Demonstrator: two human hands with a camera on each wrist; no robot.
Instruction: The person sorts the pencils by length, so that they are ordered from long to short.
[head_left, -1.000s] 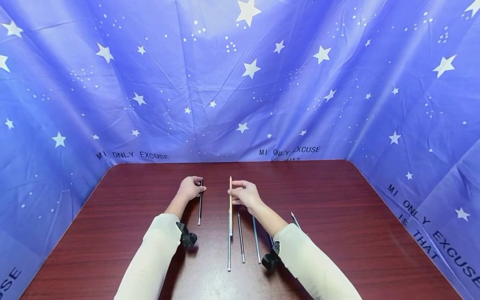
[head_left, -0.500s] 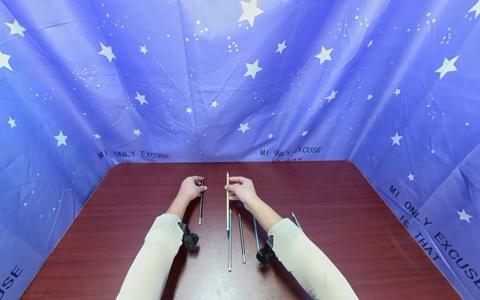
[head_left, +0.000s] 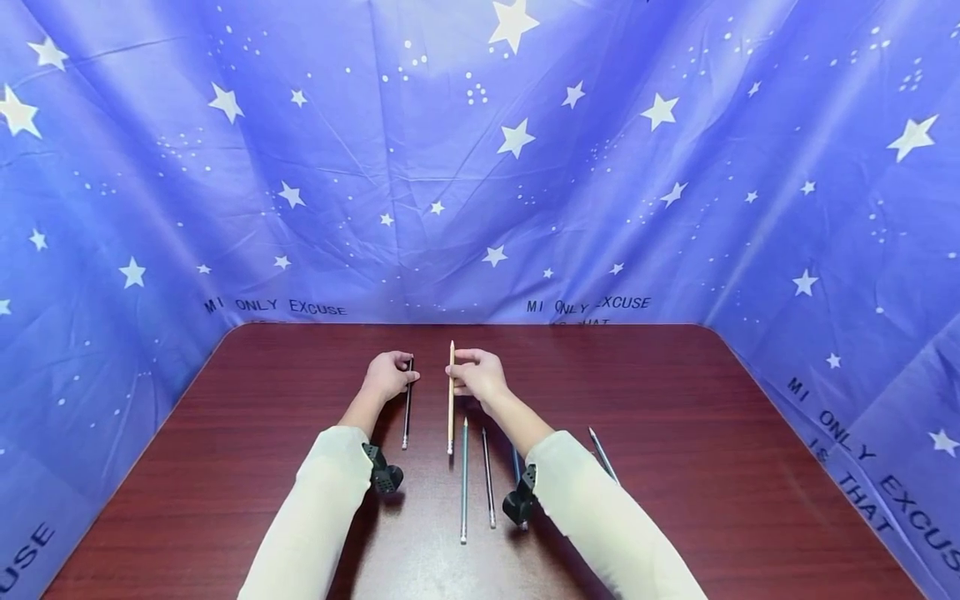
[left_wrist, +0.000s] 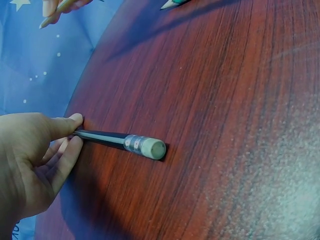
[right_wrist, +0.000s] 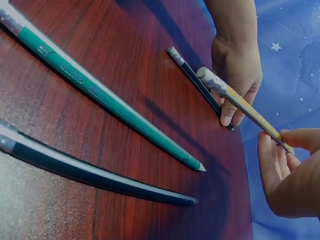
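My left hand pinches a black pencil near its far end, its white eraser pointing back toward me and close over the table. Between the thumb and fingers of my right hand is a yellow pencil, held up off the table with its sharpened tip pointing away. It stands a little to the right of the black one, roughly parallel to it. Just behind the yellow pencil's eraser end, a green pencil lies on the table. Beside that lies another black pencil.
A blue pencil is partly hidden under my right wrist camera. Farther right, a grey-blue pencil runs under my right sleeve. The dark red table ends at a blue star-patterned curtain.
My right hand has carried the yellow pencil left and slightly farther away, clear of the green pencil and closer to my left hand. My left hand stays in place with the black pencil.
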